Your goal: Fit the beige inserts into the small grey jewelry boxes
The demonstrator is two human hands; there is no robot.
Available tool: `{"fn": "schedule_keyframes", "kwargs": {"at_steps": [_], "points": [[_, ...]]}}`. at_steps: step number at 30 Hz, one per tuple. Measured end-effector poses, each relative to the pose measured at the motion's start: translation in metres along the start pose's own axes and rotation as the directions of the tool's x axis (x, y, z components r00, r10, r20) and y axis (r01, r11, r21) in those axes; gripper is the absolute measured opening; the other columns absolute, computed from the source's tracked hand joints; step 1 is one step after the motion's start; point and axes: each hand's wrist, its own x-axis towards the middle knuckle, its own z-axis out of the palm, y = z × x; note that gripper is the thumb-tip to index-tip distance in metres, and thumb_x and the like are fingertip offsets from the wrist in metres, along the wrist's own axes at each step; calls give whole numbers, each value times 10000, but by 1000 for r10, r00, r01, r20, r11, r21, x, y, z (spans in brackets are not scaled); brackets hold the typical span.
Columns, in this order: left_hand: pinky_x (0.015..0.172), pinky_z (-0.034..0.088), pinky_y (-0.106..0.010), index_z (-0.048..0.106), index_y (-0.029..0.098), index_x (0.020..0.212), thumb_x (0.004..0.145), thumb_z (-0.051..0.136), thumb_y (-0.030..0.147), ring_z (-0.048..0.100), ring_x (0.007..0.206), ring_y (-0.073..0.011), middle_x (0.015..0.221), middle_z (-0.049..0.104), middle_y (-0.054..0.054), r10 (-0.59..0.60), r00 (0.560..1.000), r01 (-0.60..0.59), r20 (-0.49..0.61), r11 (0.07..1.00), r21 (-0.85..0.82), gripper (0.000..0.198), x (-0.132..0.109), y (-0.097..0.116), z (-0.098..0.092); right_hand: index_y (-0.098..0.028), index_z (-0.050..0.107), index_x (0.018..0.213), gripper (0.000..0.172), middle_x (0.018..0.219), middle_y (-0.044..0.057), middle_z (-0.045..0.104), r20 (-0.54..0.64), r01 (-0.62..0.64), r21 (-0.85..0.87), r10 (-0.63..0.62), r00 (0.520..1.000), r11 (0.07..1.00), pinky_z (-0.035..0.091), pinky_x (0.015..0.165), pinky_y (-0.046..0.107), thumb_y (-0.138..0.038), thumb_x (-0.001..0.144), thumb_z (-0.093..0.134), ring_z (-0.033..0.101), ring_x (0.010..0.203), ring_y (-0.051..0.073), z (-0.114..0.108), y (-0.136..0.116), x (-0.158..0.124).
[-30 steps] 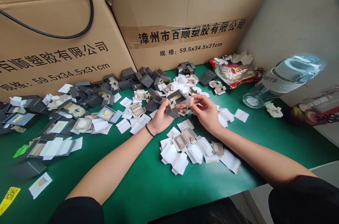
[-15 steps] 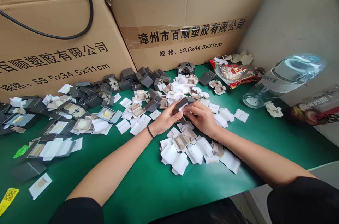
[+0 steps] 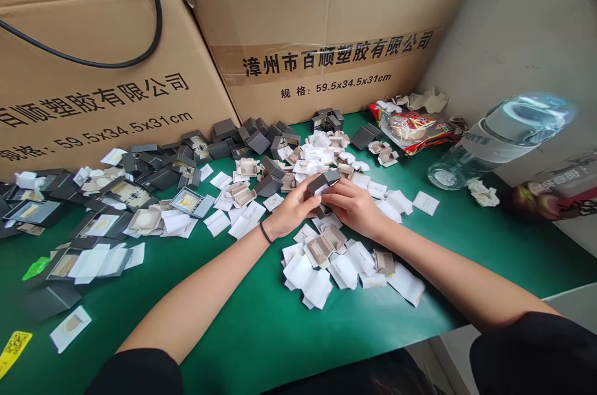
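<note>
Nearest us on the green table (image 3: 233, 320), white paper cards (image 3: 317, 287) and grey cardboard inserts (image 3: 318, 250) lie in a loose pile. Just past it, our left hand (image 3: 293, 213), a black band (image 3: 265, 232) at its wrist, grips a small dark box (image 3: 323, 181) from the left, while our right hand (image 3: 353, 203) closes bent fingers on its right side. Farther off, we see a clear bottle (image 3: 480, 152) to the right, more dark boxes (image 3: 226, 129) heaped leftward, and two large cartons (image 3: 326, 9) at the back.
</note>
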Motion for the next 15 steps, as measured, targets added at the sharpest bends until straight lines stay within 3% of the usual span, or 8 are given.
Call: {"fn": "schedule_keyframes", "kwargs": {"at_steps": [7, 15], "points": [[768, 514, -308, 381, 300, 1331, 812, 593, 320, 537, 983, -191, 1221, 521, -67, -9, 1000, 10, -7, 1000, 30, 561, 0, -1, -1, -185, 673, 912, 269, 867, 78, 675, 62, 6, -23, -5, 998, 1000, 483, 678, 299, -113, 880, 416, 529, 799, 178, -3, -1, 3], [757, 498, -295, 386, 310, 1316, 821, 571, 316, 541, 983, -189, 1219, 531, -58, -3, 1000, 4, -12, 998, 60, 528, 1, -1, -1, -184, 668, 924, 344, 891, 69, 675, 145, 19, -63, -10, 989, 998, 489, 693, 301, -1, 794, 407, 521, 848, 194, -3, 0, 1]]}}
